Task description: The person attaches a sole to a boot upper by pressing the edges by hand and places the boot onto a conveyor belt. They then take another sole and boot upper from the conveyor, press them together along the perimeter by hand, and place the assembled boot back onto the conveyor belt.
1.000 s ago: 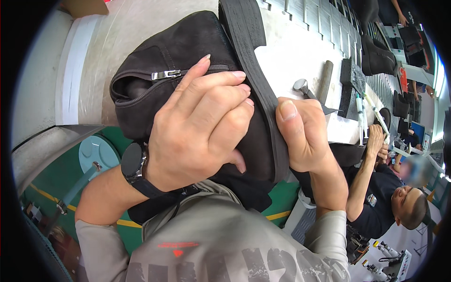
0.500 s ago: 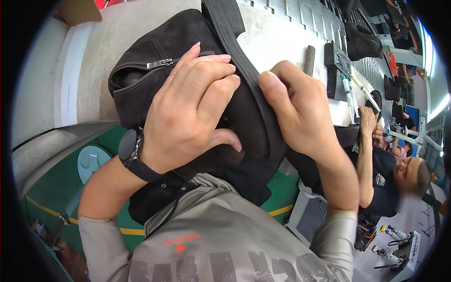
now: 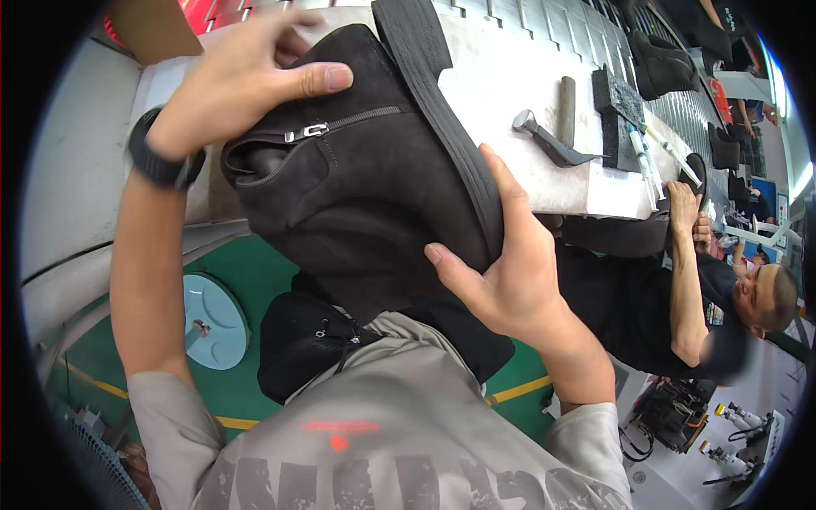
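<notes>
A dark brown suede ankle boot point(image 3: 365, 161) lies on its side at the near edge of the worktable, sole facing right. Its side zipper is partly undone, with the silver pull point(image 3: 306, 133) midway and the top opening gaping at left. My right hand point(image 3: 518, 272) grips the toe, fingers against the sole edge and thumb on the upper. At the boot's far left side, my left hand point(image 3: 229, 85) has its thumb stretched over the suede. Its other fingers stand apart from the thumb, slightly blurred, near the boot's far edge.
A hammer point(image 3: 552, 143) lies on the worktable point(image 3: 493, 102) beside a black block point(image 3: 618, 110) and syringes point(image 3: 650, 166). More boots point(image 3: 663, 64) stand on the metal roller conveyor. A co-worker point(image 3: 680, 297) sits at right. A light blue round stool point(image 3: 217, 323) is below left.
My left hand has moved away from the zipper, up and left to the boot's far side. My right hand has slid down from the sole edge onto the toe. The hammer has come into view.
</notes>
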`<move>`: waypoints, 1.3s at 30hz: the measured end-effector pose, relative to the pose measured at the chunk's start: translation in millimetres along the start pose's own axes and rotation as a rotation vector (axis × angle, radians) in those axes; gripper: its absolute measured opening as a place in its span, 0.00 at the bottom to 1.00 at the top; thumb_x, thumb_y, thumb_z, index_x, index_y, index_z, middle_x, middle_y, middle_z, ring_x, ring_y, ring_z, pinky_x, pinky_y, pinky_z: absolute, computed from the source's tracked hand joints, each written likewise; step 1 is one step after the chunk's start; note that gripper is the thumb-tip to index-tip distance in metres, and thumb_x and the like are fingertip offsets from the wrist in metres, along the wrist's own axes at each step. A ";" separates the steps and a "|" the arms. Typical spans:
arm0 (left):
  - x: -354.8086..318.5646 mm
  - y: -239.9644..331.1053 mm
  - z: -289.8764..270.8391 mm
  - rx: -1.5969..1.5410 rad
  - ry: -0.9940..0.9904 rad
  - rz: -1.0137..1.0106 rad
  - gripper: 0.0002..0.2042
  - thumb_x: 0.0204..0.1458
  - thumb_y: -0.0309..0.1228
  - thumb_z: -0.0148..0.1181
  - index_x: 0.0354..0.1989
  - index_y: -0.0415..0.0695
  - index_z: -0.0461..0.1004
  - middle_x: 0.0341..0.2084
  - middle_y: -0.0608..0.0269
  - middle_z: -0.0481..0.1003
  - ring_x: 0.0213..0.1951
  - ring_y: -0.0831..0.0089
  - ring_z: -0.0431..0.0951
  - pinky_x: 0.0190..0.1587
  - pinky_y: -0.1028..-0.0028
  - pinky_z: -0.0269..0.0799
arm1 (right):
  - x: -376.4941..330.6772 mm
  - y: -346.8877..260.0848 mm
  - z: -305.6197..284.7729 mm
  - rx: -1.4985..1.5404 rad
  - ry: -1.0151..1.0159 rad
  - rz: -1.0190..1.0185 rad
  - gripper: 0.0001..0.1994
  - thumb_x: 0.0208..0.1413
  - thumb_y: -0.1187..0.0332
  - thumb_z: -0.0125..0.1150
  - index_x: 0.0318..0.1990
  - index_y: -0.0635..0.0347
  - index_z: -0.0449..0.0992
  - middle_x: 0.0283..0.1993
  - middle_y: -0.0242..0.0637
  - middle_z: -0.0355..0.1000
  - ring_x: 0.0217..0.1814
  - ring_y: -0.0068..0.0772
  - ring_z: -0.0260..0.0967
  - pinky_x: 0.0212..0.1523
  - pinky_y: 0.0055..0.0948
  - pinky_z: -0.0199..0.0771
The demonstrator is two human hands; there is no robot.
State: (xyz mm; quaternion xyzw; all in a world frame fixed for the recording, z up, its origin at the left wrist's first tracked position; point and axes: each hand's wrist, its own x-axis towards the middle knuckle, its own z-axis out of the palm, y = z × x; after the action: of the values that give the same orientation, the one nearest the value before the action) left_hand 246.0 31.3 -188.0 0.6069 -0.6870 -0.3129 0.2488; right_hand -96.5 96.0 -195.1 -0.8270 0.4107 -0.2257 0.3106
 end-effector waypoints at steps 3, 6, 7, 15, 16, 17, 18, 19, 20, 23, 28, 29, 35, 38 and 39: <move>21.1 -21.9 22.0 -0.380 -0.204 0.119 0.37 0.53 0.51 0.79 0.60 0.31 0.77 0.49 0.54 0.84 0.49 0.66 0.83 0.54 0.71 0.79 | -3.5 14.9 3.0 -0.028 0.087 -0.152 0.49 0.52 0.72 0.78 0.78 0.77 0.54 0.67 0.68 0.72 0.70 0.56 0.76 0.69 0.42 0.75; 12.2 34.9 0.7 -0.103 0.186 0.477 0.35 0.47 0.51 0.81 0.53 0.31 0.80 0.43 0.51 0.86 0.46 0.58 0.86 0.51 0.66 0.80 | 4.2 42.4 2.4 0.005 0.224 -0.329 0.47 0.51 0.74 0.79 0.77 0.77 0.57 0.70 0.66 0.70 0.72 0.56 0.73 0.71 0.44 0.73; 9.3 58.7 -2.4 -0.111 0.169 0.486 0.35 0.47 0.51 0.81 0.53 0.31 0.80 0.43 0.51 0.86 0.46 0.58 0.86 0.51 0.66 0.80 | 9.0 47.9 1.6 0.036 0.244 -0.325 0.47 0.51 0.73 0.79 0.77 0.76 0.58 0.72 0.65 0.69 0.74 0.59 0.71 0.72 0.45 0.72; 6.5 180.3 -26.9 0.701 0.162 0.277 0.43 0.44 0.57 0.84 0.56 0.28 0.78 0.44 0.40 0.84 0.48 0.52 0.84 0.53 0.64 0.78 | 82.6 38.6 -14.6 0.733 0.327 -0.124 0.27 0.68 0.62 0.70 0.65 0.75 0.75 0.57 0.54 0.81 0.60 0.38 0.80 0.61 0.35 0.78; 7.0 189.3 -27.2 0.654 0.107 0.256 0.43 0.44 0.57 0.83 0.56 0.28 0.78 0.44 0.40 0.84 0.48 0.52 0.84 0.53 0.64 0.78 | 85.9 36.0 -15.2 0.742 0.318 -0.108 0.22 0.68 0.63 0.70 0.61 0.74 0.79 0.50 0.49 0.85 0.52 0.35 0.83 0.55 0.32 0.81; 7.0 197.7 -24.6 0.631 0.083 0.249 0.43 0.44 0.57 0.83 0.55 0.28 0.79 0.44 0.40 0.84 0.48 0.52 0.84 0.53 0.64 0.78 | 88.2 35.0 -9.0 0.681 0.432 -0.121 0.15 0.69 0.65 0.68 0.53 0.71 0.83 0.40 0.44 0.86 0.39 0.32 0.83 0.44 0.29 0.81; 6.6 204.8 -23.0 0.619 0.065 0.243 0.43 0.44 0.57 0.83 0.55 0.28 0.79 0.44 0.40 0.84 0.47 0.52 0.84 0.53 0.64 0.78 | 88.2 35.7 -5.3 0.689 0.442 -0.123 0.15 0.69 0.65 0.68 0.53 0.71 0.83 0.40 0.44 0.86 0.39 0.32 0.83 0.44 0.29 0.81; 8.0 210.3 -21.8 0.611 0.055 0.242 0.43 0.44 0.57 0.83 0.55 0.28 0.79 0.43 0.40 0.84 0.47 0.52 0.84 0.53 0.64 0.78 | 86.4 36.3 -2.0 0.554 0.534 -0.162 0.15 0.69 0.65 0.68 0.53 0.71 0.83 0.39 0.45 0.85 0.38 0.33 0.83 0.43 0.30 0.81; 8.8 213.8 -20.3 0.603 0.047 0.241 0.43 0.44 0.57 0.83 0.54 0.28 0.79 0.43 0.40 0.84 0.47 0.52 0.84 0.53 0.64 0.78 | 85.3 37.4 -0.3 0.416 0.623 -0.199 0.15 0.69 0.65 0.68 0.53 0.70 0.83 0.38 0.46 0.85 0.37 0.34 0.83 0.42 0.31 0.81; 8.3 218.5 -16.8 0.592 0.031 0.218 0.42 0.44 0.57 0.83 0.53 0.27 0.79 0.42 0.40 0.84 0.47 0.52 0.84 0.53 0.64 0.78 | 86.5 40.8 2.5 0.369 0.680 -0.275 0.17 0.70 0.64 0.67 0.55 0.71 0.82 0.36 0.48 0.83 0.36 0.38 0.82 0.40 0.33 0.80; 7.0 228.8 -12.4 0.575 0.020 0.188 0.42 0.44 0.57 0.83 0.52 0.27 0.80 0.41 0.39 0.84 0.46 0.52 0.84 0.52 0.63 0.78 | 78.4 45.4 4.0 0.502 0.625 -0.251 0.18 0.70 0.64 0.65 0.58 0.72 0.81 0.39 0.52 0.84 0.40 0.39 0.84 0.43 0.35 0.81; 9.1 230.9 -14.1 0.639 0.012 0.213 0.42 0.45 0.57 0.83 0.52 0.27 0.80 0.41 0.39 0.84 0.46 0.52 0.84 0.52 0.63 0.78 | 79.7 45.0 -0.9 0.379 0.616 -0.255 0.18 0.70 0.65 0.65 0.59 0.72 0.81 0.38 0.50 0.84 0.41 0.38 0.83 0.43 0.35 0.80; 29.1 214.4 -9.2 0.810 0.106 0.193 0.40 0.44 0.56 0.83 0.52 0.28 0.80 0.40 0.43 0.85 0.45 0.56 0.85 0.51 0.64 0.79 | 117.5 68.2 -34.8 0.664 0.410 -0.239 0.17 0.70 0.66 0.64 0.55 0.73 0.82 0.32 0.37 0.79 0.33 0.27 0.73 0.39 0.30 0.75; 17.7 223.0 -7.8 0.813 0.127 0.299 0.40 0.44 0.56 0.84 0.51 0.28 0.80 0.39 0.44 0.85 0.44 0.57 0.86 0.50 0.64 0.80 | 145.1 47.1 -100.5 1.610 -0.248 -0.243 0.25 0.79 0.50 0.47 0.60 0.64 0.80 0.52 0.39 0.84 0.55 0.31 0.80 0.61 0.30 0.75; 21.5 224.7 -9.1 0.784 0.099 0.306 0.40 0.44 0.56 0.84 0.51 0.28 0.80 0.39 0.44 0.85 0.44 0.57 0.86 0.50 0.64 0.80 | 154.6 28.0 -107.6 1.466 -0.104 -0.277 0.25 0.79 0.51 0.46 0.60 0.64 0.79 0.51 0.39 0.84 0.53 0.31 0.80 0.60 0.30 0.76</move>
State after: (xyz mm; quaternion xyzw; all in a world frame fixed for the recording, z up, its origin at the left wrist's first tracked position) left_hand 97.2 24.0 -18.1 0.5610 -0.8233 0.0422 0.0756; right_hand -92.5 -79.3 -120.5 -0.4618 0.0318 -0.4394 0.7699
